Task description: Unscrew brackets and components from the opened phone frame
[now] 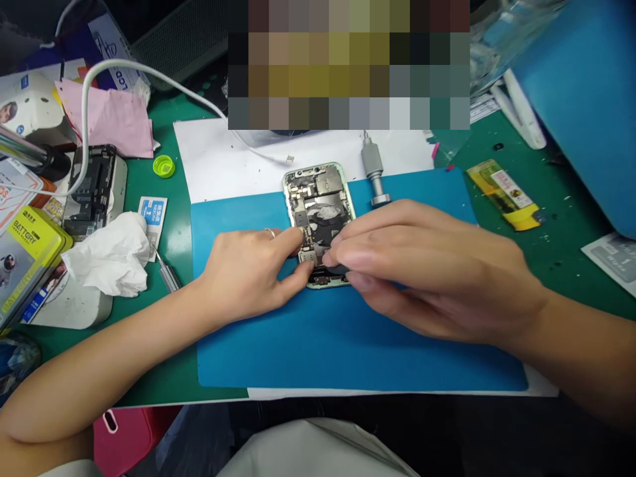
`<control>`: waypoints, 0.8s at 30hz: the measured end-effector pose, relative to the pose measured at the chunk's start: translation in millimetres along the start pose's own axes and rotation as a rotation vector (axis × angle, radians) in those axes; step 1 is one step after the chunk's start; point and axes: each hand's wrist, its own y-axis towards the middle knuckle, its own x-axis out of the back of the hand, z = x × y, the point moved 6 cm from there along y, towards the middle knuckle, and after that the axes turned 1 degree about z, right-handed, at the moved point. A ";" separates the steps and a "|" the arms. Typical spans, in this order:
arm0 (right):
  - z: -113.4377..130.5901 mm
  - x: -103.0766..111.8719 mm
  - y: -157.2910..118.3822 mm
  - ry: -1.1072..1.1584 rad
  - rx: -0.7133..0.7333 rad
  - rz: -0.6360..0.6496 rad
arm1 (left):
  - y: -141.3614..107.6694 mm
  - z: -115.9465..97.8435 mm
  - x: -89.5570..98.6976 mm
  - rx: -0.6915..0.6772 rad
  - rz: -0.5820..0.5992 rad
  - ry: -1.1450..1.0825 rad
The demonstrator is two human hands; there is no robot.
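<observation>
An opened smartphone [325, 215] with a pale green frame lies on a blue mat [298, 351], its circuit board and inner parts bare. My left hand [253, 268], a ring on one finger, grips the phone's lower left edge between thumb and fingers. Over the lower right part of the phone, my right hand [437, 265] has its fingers drawn together in a pinch. Whatever those fingertips hold, if anything, is hidden. A grey screwdriver [372, 169] lies just beyond the phone, at the mat's far edge.
On the left are a second opened phone [92, 189], a crumpled tissue [112, 255], a yellow battery box [32, 255] and another screwdriver [167, 271]. A white cable [163, 74] arches over the table. On the right lie a yellow case [504, 195] and white tweezers [521, 112].
</observation>
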 end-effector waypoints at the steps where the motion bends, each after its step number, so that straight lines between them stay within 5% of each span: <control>1: -0.7 -0.3 -0.1 0.006 -0.003 -0.005 | -0.2 0.3 1.0 0.001 -0.004 -0.007; 10: 2.1 -5.8 -1.4 -0.037 0.089 -0.060 | -0.2 2.7 0.0 0.028 0.073 -0.041; 24: -0.7 -7.1 -1.5 0.054 0.029 -0.007 | -0.4 2.8 -0.5 0.029 0.083 -0.045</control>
